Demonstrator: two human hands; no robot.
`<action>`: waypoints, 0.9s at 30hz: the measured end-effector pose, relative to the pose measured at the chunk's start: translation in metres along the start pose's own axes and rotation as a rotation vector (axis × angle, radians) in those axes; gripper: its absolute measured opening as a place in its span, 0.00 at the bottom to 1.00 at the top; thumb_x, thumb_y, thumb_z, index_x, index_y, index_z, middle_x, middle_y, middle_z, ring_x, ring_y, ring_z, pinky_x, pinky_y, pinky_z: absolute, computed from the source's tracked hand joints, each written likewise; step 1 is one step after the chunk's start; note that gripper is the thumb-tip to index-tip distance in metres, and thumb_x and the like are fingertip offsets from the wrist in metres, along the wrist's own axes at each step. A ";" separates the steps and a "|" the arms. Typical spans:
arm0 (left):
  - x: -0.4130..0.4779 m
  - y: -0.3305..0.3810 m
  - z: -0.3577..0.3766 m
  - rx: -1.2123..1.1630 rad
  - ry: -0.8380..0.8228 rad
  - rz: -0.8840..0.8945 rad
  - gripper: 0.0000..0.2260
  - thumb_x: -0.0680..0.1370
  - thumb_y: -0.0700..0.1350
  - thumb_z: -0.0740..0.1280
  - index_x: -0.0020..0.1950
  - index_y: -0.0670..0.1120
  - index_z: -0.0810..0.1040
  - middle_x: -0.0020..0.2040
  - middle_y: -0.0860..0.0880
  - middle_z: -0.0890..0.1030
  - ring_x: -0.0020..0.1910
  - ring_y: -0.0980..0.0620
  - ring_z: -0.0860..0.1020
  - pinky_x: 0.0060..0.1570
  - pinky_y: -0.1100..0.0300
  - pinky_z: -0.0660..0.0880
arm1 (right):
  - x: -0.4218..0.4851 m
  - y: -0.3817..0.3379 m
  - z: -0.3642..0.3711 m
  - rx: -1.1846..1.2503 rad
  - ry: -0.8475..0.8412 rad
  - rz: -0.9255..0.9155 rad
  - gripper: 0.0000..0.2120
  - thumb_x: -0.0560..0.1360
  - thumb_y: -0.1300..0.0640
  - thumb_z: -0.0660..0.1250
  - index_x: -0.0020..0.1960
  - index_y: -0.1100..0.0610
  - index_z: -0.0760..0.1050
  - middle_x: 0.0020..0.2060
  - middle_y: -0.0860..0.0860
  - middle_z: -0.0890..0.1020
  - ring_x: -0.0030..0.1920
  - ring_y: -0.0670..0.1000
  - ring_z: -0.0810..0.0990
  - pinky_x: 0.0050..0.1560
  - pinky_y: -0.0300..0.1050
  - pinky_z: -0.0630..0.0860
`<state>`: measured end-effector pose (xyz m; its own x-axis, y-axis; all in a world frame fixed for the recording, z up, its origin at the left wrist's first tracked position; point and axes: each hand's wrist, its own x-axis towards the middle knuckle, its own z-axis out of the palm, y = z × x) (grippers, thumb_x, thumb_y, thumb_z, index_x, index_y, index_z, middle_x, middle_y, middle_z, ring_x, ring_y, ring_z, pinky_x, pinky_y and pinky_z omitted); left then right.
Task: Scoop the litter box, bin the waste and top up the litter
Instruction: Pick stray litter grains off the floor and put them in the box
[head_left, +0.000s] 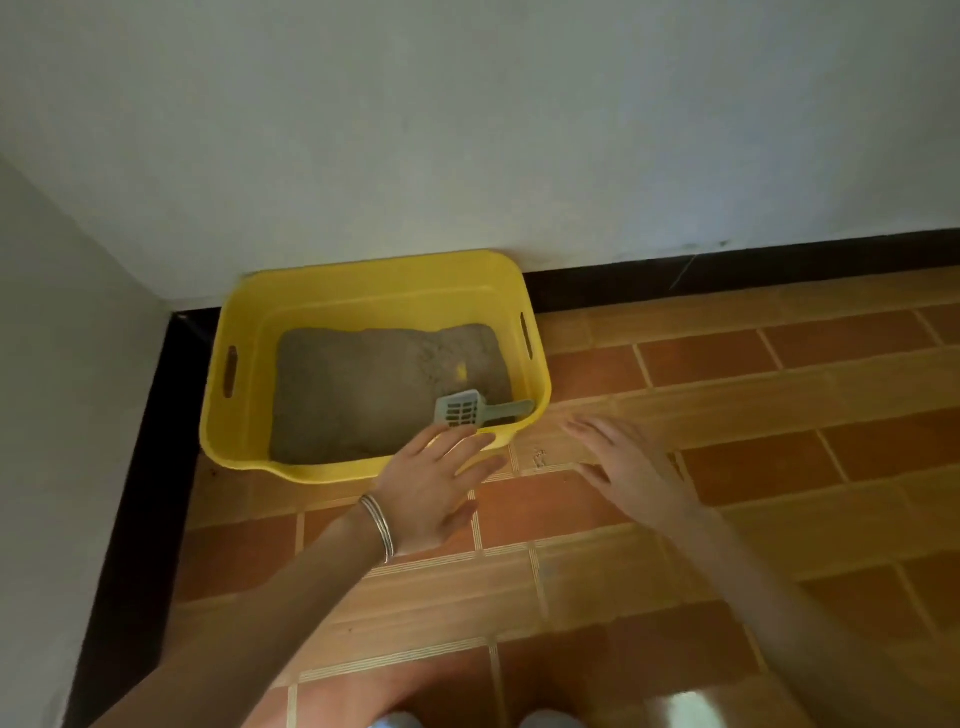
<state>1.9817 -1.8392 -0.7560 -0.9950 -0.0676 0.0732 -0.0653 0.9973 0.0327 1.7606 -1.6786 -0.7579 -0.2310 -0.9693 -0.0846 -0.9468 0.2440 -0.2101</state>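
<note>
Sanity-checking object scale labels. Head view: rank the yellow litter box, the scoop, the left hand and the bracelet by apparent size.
1. Yellow litter box
2. Left hand, though it sits nearer the camera, which inflates it
3. Scoop and bracelet: similar apparent length, not ranked

Both bare arms stretched forward, left hand (434, 480) held palm down with fingers spread, bangles worn at its wrist, right hand (626, 464) likewise flat, fingers loosely extended, nothing gripped
</note>
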 end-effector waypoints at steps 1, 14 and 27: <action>0.001 -0.001 0.011 0.011 0.012 0.011 0.26 0.70 0.55 0.67 0.68 0.50 0.70 0.67 0.46 0.72 0.65 0.45 0.71 0.65 0.47 0.67 | 0.000 0.004 0.012 -0.001 0.000 0.011 0.25 0.75 0.54 0.66 0.70 0.53 0.66 0.67 0.50 0.70 0.67 0.51 0.69 0.66 0.48 0.62; -0.010 0.025 0.096 -0.339 0.175 -0.113 0.22 0.73 0.53 0.61 0.67 0.52 0.70 0.67 0.53 0.72 0.64 0.54 0.69 0.62 0.61 0.63 | 0.014 0.022 0.093 -0.045 -0.050 0.004 0.25 0.75 0.53 0.65 0.70 0.56 0.65 0.68 0.51 0.69 0.68 0.52 0.67 0.68 0.49 0.61; -0.002 0.052 0.152 -2.216 0.394 -1.060 0.28 0.65 0.51 0.72 0.62 0.41 0.74 0.59 0.43 0.80 0.60 0.48 0.77 0.60 0.56 0.69 | 0.051 0.039 0.155 0.139 -0.056 0.050 0.22 0.73 0.55 0.68 0.65 0.59 0.71 0.61 0.52 0.74 0.59 0.52 0.73 0.60 0.45 0.71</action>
<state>1.9685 -1.7833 -0.9061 -0.6368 -0.5369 -0.5534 0.0928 -0.7658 0.6363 1.7464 -1.7132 -0.9213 -0.2607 -0.9534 -0.1521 -0.8933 0.2979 -0.3366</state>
